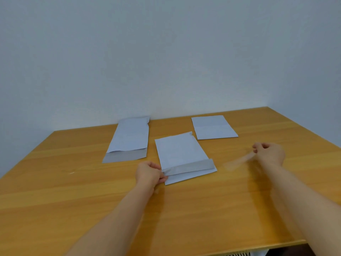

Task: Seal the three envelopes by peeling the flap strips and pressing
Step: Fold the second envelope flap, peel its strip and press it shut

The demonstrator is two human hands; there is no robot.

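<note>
Middle envelope (pixel 180 155) lies lengthwise, flap (pixel 190 166) nearest.

Peeled strip (pixel 238 161) motion-blurred, near-transparent; right hand (pixel 269 154) fingertips blurred; elbows cut off.

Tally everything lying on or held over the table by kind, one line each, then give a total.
White envelopes: 3 (left, middle, far right)
Clear peeled strip: 1, pinched in the right hand
Hands: 2; the left hand holds the middle envelope's flap
Total: 6
</note>
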